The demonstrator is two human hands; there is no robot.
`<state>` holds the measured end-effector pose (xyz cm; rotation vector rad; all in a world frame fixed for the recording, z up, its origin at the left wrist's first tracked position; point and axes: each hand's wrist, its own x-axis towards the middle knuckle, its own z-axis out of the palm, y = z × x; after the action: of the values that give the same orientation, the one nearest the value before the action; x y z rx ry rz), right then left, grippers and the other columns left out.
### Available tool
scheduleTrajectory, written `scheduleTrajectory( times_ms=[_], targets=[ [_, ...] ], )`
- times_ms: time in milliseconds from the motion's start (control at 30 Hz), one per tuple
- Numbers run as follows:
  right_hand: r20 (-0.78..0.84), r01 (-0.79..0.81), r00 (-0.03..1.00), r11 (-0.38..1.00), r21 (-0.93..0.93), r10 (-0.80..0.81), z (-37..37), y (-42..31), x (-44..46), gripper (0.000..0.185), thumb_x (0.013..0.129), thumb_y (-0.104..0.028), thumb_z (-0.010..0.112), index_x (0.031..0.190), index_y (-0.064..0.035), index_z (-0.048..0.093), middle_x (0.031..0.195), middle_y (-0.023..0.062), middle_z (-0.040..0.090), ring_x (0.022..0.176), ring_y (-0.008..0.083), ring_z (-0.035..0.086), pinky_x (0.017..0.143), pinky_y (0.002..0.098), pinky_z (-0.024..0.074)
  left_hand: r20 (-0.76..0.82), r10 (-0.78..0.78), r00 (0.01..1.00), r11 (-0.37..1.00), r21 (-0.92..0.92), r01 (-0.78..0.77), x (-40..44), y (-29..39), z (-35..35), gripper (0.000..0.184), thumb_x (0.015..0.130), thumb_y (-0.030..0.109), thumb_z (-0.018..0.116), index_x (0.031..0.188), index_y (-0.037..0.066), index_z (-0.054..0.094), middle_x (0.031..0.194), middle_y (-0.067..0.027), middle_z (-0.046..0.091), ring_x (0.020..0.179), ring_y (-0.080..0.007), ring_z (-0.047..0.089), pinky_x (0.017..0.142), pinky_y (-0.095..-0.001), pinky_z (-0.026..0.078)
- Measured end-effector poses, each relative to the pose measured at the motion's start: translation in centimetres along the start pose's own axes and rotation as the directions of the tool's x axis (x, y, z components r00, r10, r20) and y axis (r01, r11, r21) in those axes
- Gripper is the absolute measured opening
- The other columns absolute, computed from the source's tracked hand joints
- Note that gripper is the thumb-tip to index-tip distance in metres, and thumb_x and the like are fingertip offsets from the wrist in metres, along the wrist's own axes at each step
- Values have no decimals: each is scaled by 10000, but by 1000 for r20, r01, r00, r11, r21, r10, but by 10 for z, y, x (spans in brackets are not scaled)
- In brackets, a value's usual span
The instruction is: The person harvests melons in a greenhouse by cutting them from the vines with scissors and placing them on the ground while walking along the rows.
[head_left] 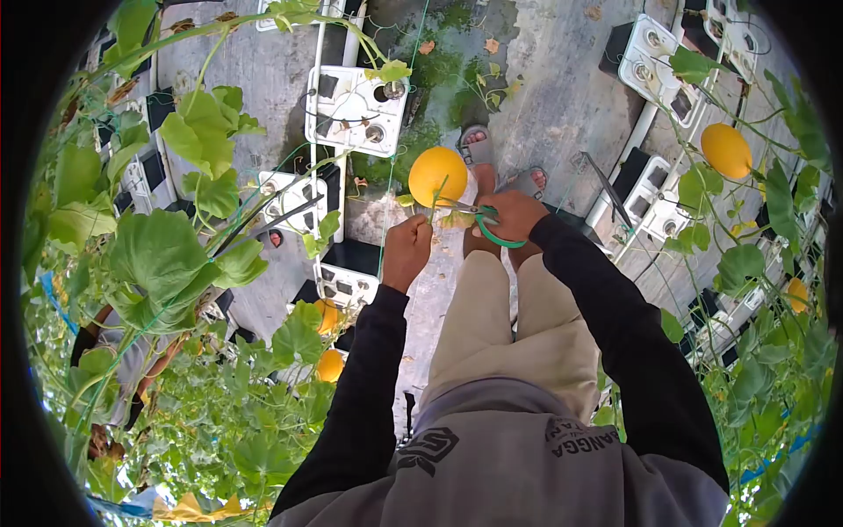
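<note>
A round yellow melon [436,174] is in front of me at the middle, beyond my hands. My left hand [407,253] is closed on its green stem [436,197], which rises between the fist and the fruit. In my right hand [515,216] is a pair of scissors [460,208] with green handles. Their metal blades point left and reach the stem just above my left fist. Whether the blades are apart or closed on the stem, I cannot tell.
White planter boxes [358,110] on pipes line both sides of the concrete path [549,97]. Leafy vines [158,255] crowd the left. Another melon [726,150] hangs at right; yellow fruit [330,365] shows lower left. Another person [132,356] is among the leaves at left.
</note>
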<state>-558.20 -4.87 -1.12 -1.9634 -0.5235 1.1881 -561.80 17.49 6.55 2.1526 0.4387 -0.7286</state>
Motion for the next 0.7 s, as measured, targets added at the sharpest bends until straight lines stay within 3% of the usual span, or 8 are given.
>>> scheduleTrajectory(
  times_ms=[233,333,400,500,567,600,667,700],
  targets=[
    [186,133,972,988,84,-147,-17,6,19,431,707,-461,668,887,-76,590,725,147,584,682,310,580,613,376,454,20,-21,1000,983,-185,24,13,-21,10,218,818,129,441,652,-9,463,502,-121,399,438,-162,407,441,-323,311],
    [280,-130,960,924,360,26,-8,32,-5,502,733,-560,609,839,-71,584,723,87,590,633,221,576,597,336,452,152,-439,886,609,-675,417,20,9,10,283,865,143,394,592,68,389,545,51,326,492,-71,279,460,-254,236],
    [399,-446,895,392,805,199,1,42,-23,556,737,-625,563,941,-109,526,861,74,601,719,190,591,678,355,460,46,-252,967,790,-567,232,13,24,14,256,849,124,391,605,49,370,562,26,335,527,-69,297,484,-250,252],
    [381,-296,907,-374,879,178,25,29,-24,609,736,-665,519,1039,-143,438,1122,117,553,982,228,571,864,393,412,82,-30,996,906,-420,62,-45,62,31,153,790,43,393,644,-2,392,560,-58,325,533,-97,338,480,-281,286],
    [306,-214,944,-484,848,120,27,20,-12,633,741,-655,517,1098,-138,433,1161,112,541,1017,236,561,880,394,412,185,84,979,955,-295,-26,-88,56,40,111,745,43,467,657,-3,417,575,-127,393,499,-228,414,487,-331,332],
    [-4,7,978,-13,1000,206,23,18,-6,610,766,-614,519,1118,-121,459,1132,94,553,1016,217,555,867,373,423,244,130,961,962,-266,-62,-106,47,44,88,737,45,477,672,-2,438,601,-135,429,528,-272,439,506,-349,358],
    [-195,193,977,33,981,89,18,23,0,565,802,-556,521,1133,-98,490,1083,73,569,1007,188,546,849,343,434,314,170,934,969,-223,-101,-125,29,49,69,729,46,486,687,-1,458,627,-143,465,556,-316,463,526,-366,384],
    [-105,91,994,-391,916,-14,11,29,-3,542,814,-537,520,1126,-94,494,1063,71,572,1001,179,543,843,334,435,314,191,930,974,-182,-138,-128,23,52,47,725,49,490,709,5,486,645,-139,489,602,-319,487,555,-371,405]
  ],
)
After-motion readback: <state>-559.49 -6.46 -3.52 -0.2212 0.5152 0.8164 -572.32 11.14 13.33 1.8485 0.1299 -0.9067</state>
